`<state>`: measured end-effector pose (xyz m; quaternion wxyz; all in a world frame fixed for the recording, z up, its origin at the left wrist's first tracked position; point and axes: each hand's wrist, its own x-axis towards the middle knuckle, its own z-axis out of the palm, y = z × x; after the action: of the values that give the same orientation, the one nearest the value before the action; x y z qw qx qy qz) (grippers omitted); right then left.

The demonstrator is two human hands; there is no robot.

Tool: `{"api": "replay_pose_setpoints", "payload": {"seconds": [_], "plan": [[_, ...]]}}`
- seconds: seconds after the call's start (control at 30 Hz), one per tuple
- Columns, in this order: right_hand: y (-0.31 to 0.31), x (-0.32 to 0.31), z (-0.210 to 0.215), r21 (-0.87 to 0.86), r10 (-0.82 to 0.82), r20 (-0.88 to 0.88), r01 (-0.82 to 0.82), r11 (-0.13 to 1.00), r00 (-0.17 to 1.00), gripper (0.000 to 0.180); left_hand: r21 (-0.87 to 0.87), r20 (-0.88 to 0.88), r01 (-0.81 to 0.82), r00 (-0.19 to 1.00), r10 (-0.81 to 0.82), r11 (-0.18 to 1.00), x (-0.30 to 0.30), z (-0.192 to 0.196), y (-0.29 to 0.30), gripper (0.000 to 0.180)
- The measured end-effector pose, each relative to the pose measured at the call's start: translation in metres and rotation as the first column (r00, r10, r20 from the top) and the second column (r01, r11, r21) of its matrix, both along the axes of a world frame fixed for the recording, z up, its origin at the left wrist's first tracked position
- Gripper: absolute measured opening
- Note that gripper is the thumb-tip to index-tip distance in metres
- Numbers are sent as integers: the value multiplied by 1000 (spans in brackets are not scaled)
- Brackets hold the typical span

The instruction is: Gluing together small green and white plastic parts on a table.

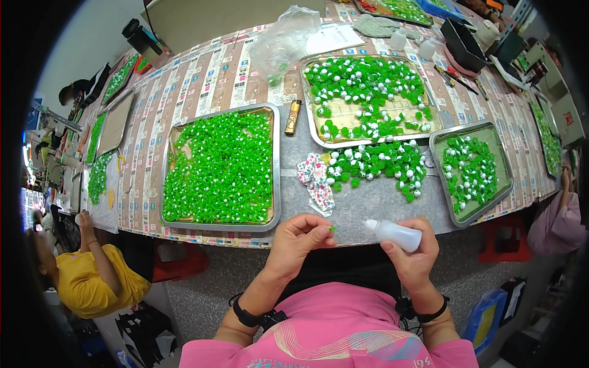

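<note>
Between the thumb and forefinger of my left hand point(299, 243) is a small green piece point(332, 229), too small to make out fully. My right hand point(417, 256) is wrapped round a white squeeze bottle point(397, 235), its narrow nozzle pointing left toward that piece. Just beyond both hands lies a loose heap of green and white pieces point(377, 162) on the grey table cover. Beside the heap is a crumpled flowered cloth point(315, 180).
A metal tray point(276, 178) packed with small green pieces stands at left. A second tray point(316, 132) lies beyond the heap, and a smaller tray point(434, 147) stands at right. A lighter point(293, 118) lies between trays. A person in yellow point(98, 279) sits at far left.
</note>
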<state>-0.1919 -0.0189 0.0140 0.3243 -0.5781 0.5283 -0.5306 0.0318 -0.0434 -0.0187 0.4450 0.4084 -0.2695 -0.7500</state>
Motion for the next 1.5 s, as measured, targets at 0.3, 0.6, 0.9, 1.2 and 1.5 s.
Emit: {"api": "replay_pose_setpoints", "payload": {"seconds": [0.3, 0.6, 0.9, 1.2, 1.5], "plan": [[-35, 21, -34, 115, 102, 7, -102, 988, 995, 34, -182, 288, -16, 955, 69, 983, 4, 27, 4, 10], [-33, 13, -20, 66, 112, -101, -106, 992, 988, 36, -339, 453, 49, 884, 117, 939, 0, 36, 12, 11], [-58, -40, -10, -240, -186, -600, 47, 970, 778, 18, -139, 185, 65, 982, -39, 988, -10, 21, 18, 12], [-67, -23, -18, -298, -198, -641, -3, 955, 741, 19, 36, -140, 26, 990, -21, 999, -8, 7, 16, 15], [-7, 3, 9, 228, 347, 100, -361, 904, 932, 16, -13, -126, 64, 990, -65, 998, -10, 4, 19, 17]]}}
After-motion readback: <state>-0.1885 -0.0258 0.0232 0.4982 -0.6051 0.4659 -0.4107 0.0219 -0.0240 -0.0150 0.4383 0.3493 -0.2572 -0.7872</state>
